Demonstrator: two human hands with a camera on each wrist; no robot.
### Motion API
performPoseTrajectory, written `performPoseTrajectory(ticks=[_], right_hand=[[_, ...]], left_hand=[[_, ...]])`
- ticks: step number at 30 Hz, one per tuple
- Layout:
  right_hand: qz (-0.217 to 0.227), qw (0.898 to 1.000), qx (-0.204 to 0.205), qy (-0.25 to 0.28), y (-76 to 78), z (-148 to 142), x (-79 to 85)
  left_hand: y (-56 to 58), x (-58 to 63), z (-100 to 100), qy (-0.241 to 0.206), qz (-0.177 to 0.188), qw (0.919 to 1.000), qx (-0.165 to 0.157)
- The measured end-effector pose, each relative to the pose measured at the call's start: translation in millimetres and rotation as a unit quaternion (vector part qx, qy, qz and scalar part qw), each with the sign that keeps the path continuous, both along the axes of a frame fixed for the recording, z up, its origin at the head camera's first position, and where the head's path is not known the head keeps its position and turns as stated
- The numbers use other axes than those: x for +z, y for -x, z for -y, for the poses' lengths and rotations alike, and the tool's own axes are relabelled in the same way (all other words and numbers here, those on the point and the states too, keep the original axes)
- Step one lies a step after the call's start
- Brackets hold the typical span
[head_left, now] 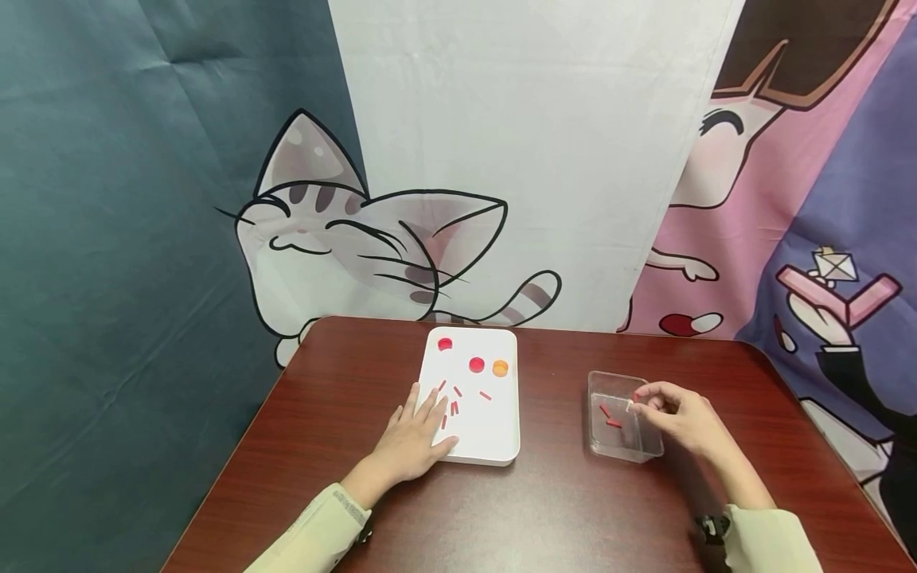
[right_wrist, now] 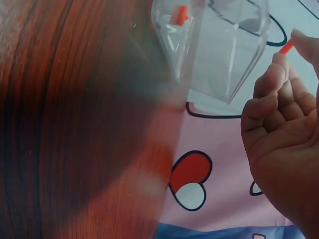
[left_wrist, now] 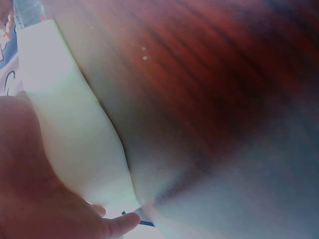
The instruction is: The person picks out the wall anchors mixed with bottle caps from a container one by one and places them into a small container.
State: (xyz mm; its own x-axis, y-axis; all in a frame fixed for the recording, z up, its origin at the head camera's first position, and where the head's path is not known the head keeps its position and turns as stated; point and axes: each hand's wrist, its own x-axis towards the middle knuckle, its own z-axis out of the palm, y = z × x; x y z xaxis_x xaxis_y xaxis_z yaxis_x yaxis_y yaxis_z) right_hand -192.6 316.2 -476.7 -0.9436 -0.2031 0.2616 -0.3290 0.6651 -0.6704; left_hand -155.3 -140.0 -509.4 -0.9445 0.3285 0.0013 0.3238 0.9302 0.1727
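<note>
My left hand rests with spread fingers on the left edge of a white tray. Several small red sticks lie scattered on the tray near those fingertips. My right hand is at the right rim of a clear plastic box. Between its thumb and index finger it pinches a small red stick, seen best in the right wrist view. More red sticks lie on the floor of the box. In the left wrist view, the left hand lies along the tray's side.
At the tray's far end are two red round caps, one at the corner and one nearer the middle, beside an orange cap. The brown wooden table ends at a printed cloth backdrop.
</note>
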Motion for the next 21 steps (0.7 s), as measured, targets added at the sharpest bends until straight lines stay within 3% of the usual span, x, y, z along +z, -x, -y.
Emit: performPoseTrajectory(ticks=[21], right_hand=[[0.003, 1.000, 0.006, -0.017, 13.8, -7.4, -0.9]], left_hand=[[-0.2, -0.3, 0.0, 0.007, 0.005, 1.0000, 0.003]])
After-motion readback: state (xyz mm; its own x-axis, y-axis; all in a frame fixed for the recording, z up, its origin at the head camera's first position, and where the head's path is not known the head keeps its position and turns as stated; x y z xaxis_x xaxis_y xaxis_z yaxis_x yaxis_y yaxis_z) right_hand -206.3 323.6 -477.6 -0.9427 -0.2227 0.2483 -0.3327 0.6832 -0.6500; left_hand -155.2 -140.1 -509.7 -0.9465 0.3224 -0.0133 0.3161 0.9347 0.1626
